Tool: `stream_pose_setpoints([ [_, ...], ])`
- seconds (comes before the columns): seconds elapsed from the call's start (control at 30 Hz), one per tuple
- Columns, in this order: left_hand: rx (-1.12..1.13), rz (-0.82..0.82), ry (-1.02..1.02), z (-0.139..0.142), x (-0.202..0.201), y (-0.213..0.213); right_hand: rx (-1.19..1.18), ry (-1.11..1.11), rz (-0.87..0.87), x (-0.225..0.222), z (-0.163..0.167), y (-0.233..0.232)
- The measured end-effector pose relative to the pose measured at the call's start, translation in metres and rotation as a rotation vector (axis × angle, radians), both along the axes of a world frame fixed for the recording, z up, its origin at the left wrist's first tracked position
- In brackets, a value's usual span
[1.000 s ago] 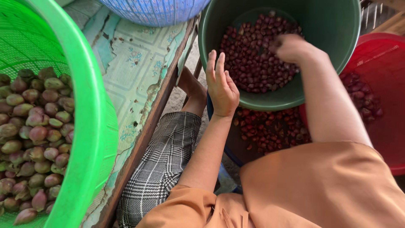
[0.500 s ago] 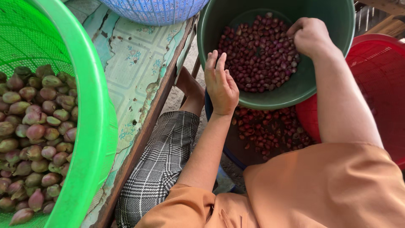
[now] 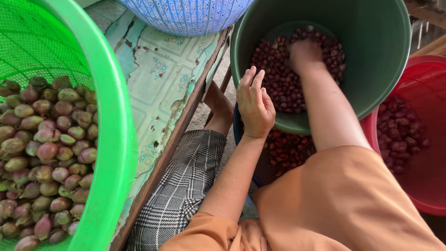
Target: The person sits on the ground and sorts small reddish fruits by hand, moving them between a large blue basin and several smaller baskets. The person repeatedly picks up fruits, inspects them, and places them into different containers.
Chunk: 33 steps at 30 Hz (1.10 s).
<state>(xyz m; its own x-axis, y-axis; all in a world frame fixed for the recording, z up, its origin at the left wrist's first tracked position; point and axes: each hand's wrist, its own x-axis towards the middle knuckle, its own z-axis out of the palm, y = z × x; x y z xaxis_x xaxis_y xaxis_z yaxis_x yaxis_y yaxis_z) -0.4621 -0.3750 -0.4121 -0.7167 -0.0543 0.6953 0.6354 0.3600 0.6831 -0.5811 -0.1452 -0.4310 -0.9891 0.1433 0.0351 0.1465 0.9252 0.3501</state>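
Head view: the right hand (image 3: pixel 304 55) is buried in the dark red fruits (image 3: pixel 283 83) in the dark green bucket (image 3: pixel 371 60) (finger closure cannot be told), the left hand (image 3: pixel 254 104), fingers open and empty, steadies its rim, while the bright green basket (image 3: pixel 111 139) holds many unprocessed fruits (image 3: pixel 44 153).

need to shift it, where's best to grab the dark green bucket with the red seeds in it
Probably the near rim of the dark green bucket, from the person's side: the left hand already rests there. The rim is a firm round lip, and the right hand fills the inside among the red seeds.
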Motion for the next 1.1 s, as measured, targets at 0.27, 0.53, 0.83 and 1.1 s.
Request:
stream_pose_setpoints([
  [0.27,-0.034,-0.004,0.018,-0.002,0.002,0.001,-0.404,-0.038,-0.281,0.007,0.019,0.009],
  [0.53,-0.016,0.006,-0.013,-0.002,0.004,0.000,-0.541,0.112,-0.247,0.042,0.087,0.100],
  [0.83,-0.013,0.004,-0.006,-0.004,0.002,0.000,-0.185,-0.233,-0.497,0.034,0.020,0.084],
  [1.1,-0.010,0.002,-0.003,-0.001,0.004,-0.001,-0.609,0.024,-0.309,0.041,0.035,0.098],
])
